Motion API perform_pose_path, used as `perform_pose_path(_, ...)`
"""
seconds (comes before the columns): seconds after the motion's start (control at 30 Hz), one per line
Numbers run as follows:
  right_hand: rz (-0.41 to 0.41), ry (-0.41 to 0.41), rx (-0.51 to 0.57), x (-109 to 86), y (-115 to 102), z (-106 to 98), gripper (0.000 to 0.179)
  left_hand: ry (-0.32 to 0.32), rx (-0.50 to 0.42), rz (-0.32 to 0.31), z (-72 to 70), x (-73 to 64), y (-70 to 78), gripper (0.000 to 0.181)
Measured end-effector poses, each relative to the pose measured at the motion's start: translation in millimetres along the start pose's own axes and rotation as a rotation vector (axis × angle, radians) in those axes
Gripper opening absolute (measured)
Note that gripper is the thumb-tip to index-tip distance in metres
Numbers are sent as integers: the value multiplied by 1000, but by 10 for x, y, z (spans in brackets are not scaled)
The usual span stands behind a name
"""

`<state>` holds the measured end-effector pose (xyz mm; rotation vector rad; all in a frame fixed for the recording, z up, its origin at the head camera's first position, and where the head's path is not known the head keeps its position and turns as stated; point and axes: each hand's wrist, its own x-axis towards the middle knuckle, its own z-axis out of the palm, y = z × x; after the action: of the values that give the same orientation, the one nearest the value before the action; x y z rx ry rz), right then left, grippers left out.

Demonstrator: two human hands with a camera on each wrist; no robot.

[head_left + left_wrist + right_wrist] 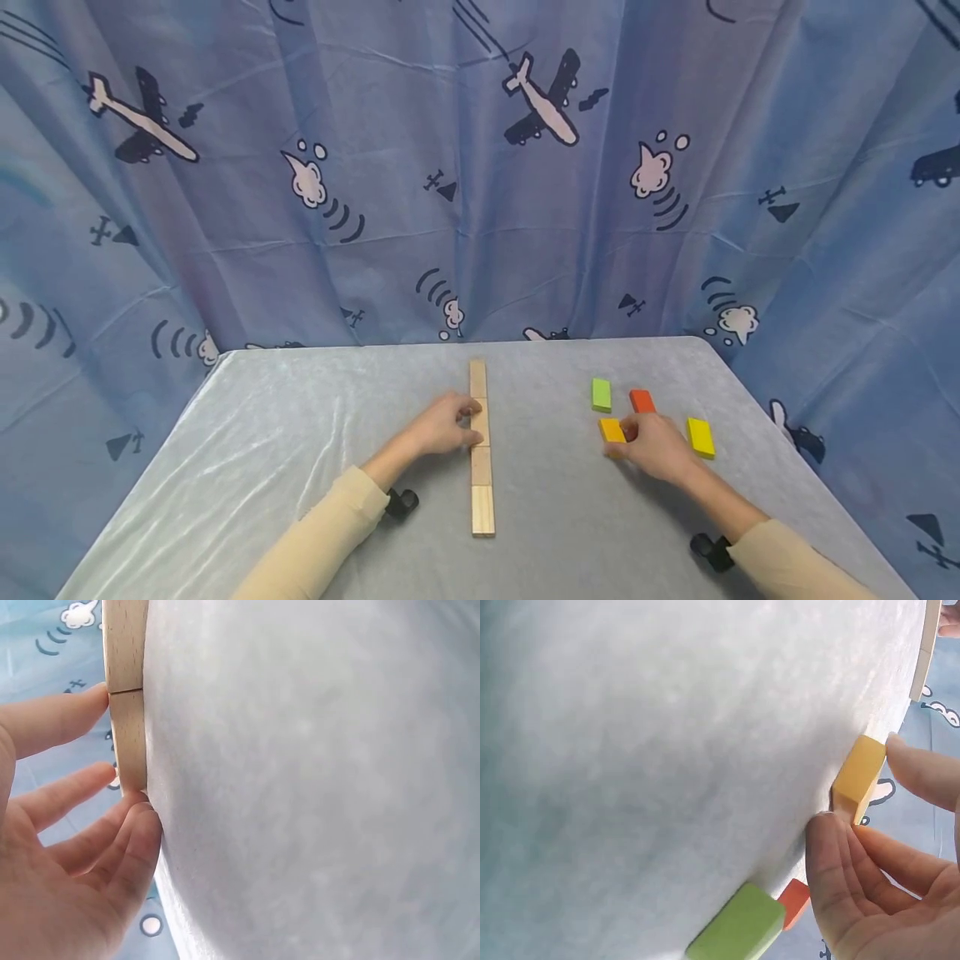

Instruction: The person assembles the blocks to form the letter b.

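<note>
A row of several plain wooden blocks (482,508) lies end to end on the table. My left hand (442,425) spans one block near the row's far end, its thumb at a joint and its fingertips at the block's other end; the left wrist view shows this wooden block (129,742) between them. On the right, my right hand (660,448) pinches an orange-yellow block (859,772) between thumb and fingers, low over the cloth. Close around that hand lie a green block (602,395), a red block (642,401), partly hidden, and a yellow block (701,437).
A pale grey cloth (547,500) covers the table. Behind it hangs a blue curtain (390,183) printed with airplanes. The wooden row runs front to back near the table's middle, with bare cloth between it and the coloured blocks.
</note>
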<state>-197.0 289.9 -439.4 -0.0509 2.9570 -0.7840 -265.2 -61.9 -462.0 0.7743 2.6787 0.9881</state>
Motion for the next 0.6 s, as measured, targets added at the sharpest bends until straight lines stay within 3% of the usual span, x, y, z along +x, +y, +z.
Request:
perform_pose_path(0.33, 53, -19, 15, 62, -35, 47, 43, 6, -8, -10, -11, 0, 13, 45)
perform_pose_path(0.6, -25, 25, 62, 136, -29, 106, 35, 16, -19, -8, -3, 5, 1, 45)
